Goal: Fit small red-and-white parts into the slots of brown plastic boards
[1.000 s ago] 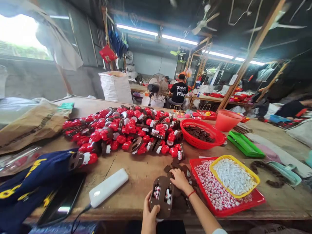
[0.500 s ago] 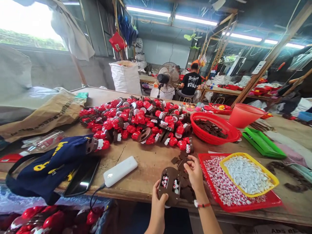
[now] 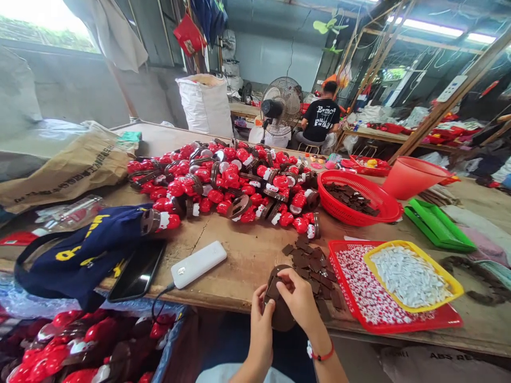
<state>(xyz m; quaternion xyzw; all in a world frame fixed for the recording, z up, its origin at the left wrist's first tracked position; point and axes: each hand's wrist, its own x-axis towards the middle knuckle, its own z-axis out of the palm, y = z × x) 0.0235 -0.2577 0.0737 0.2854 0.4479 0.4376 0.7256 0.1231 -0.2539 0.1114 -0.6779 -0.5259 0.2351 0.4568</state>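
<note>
My left hand [image 3: 261,319] is closed round the side of a brown oval toy base [image 3: 284,315], held near the table's front edge with its underside up. Over that base, the fingers of my right hand [image 3: 301,300] are pinched on a small brown cover plate [image 3: 272,289], which lies against the underside. My fingers partly hide the plate and the base's openings. Just beyond my right hand is a loose pile of flat brown cover plates [image 3: 306,260]. A red tray [image 3: 443,322] of small red-and-white pieces stands to the right, with a yellow tray [image 3: 455,290] of white pieces on it.
A large heap of red-and-brown toys [image 3: 227,183] covers the back of the table. A red basket [image 3: 383,213] holds more brown plates. At left lie a white power bank [image 3: 198,264], a phone [image 3: 138,271] and a navy bag [image 3: 80,255]. Another person [image 3: 322,117] sits far off.
My right hand has moved left from the pile of plates onto the toy base, bringing a brown plate over the openings that showed before. The view has tilted slightly down.
</note>
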